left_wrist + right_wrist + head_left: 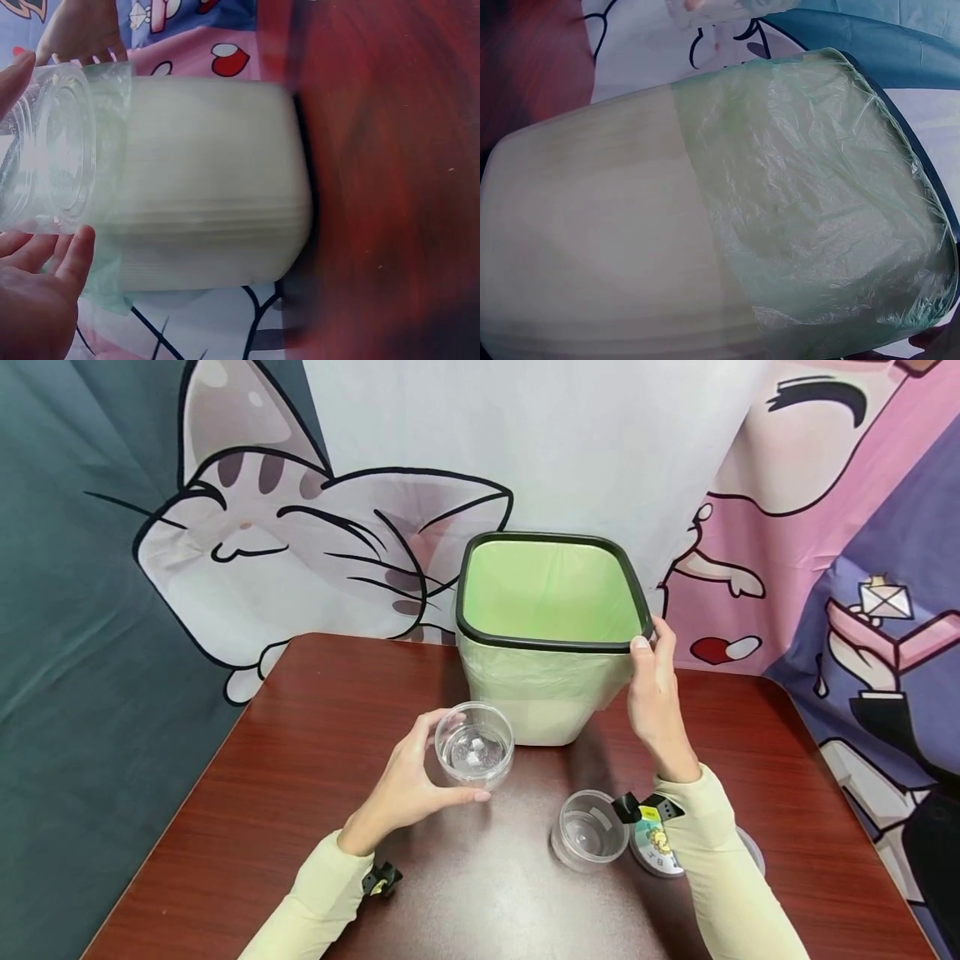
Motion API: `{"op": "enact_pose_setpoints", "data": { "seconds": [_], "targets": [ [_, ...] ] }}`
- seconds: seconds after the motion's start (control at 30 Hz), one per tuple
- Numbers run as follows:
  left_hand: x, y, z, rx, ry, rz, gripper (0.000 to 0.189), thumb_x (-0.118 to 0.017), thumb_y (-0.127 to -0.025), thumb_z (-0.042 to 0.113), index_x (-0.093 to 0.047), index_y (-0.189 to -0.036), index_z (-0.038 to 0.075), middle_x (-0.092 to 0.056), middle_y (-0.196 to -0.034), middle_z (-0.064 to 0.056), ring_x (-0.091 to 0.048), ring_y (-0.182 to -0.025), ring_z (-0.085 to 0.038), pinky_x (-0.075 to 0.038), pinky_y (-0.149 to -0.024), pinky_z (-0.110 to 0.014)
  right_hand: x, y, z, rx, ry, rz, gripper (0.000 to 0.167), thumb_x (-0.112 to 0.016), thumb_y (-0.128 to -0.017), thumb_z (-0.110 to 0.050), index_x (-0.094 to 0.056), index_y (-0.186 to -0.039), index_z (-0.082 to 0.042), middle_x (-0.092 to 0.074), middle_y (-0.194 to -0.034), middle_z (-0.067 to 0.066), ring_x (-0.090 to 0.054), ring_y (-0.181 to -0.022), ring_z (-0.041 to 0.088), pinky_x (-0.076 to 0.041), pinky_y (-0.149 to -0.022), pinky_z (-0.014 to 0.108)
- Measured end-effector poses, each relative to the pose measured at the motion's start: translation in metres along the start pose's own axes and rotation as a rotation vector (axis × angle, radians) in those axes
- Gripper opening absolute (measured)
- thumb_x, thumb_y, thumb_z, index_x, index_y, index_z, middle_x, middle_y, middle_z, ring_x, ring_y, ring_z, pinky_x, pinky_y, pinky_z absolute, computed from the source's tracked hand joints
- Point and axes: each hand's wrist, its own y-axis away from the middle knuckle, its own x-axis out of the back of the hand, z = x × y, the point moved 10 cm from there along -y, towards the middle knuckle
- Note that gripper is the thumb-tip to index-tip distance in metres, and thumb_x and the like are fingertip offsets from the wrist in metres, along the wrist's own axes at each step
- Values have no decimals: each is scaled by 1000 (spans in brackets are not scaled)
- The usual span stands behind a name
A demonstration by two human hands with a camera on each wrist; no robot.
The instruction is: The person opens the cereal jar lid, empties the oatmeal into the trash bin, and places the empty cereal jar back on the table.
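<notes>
My left hand [401,785] grips a clear plastic cup [475,745], thumb on the near side and fingers round the far side. Something small and whitish shows in the bottom of this cup; what it is I cannot tell. In the left wrist view the same cup [64,150] lies between thumb and fingers, in front of the bin. My right hand [658,706] pinches the black rim of a pale green trash bin [540,685] at its right corner. A thin green bag [817,195] lines the bin and folds down over its outside.
A second clear cup [588,833] stands on the brown table [247,810], near the right forearm. Beside it lies a round lid [654,847] with a cartoon label, partly under the sleeve. Another round edge [752,852] shows past the sleeve. Cartoon-printed cloth [285,552] hangs behind.
</notes>
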Motion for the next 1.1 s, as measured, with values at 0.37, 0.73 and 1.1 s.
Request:
{"op": "enact_pose_setpoints", "data": {
  "seconds": [0.37, 0.73, 1.1],
  "targets": [
    [-10, 12, -13, 43, -13, -26, 93, -82, -52, 54, -42, -129, 20, -55, -117, 9, -51, -108, -7, -40, -91, -33, -1, 2, 2, -9, 14, -1, 51, -28, -95, -41, -25, -141, -18, -37, -139, 9, -35, -125, 18, -26, -103, 39],
    [-20, 19, -17, 50, -21, -44, 91, -83, -53, 51, -42, -129, 24, -56, -114, 10, -52, -105, -7, -40, -89, -33, -1, 1, 1, 3, 9, 0, 50, -28, -95, -40, -26, -140, -19, -38, -137, 9, -36, -123, 18, -26, -102, 39],
    [-26, 25, -26, 85, -24, -65, 90, -84, -53, 48, -42, -128, 22, -57, -115, 9, -53, -105, -7, -42, -88, -34, -1, 1, 3, -4, 24, 1, 51, -28, -95, -42, -25, -140, -19, -39, -136, 10, -38, -121, 19, -27, -101, 41]
  ]
}}
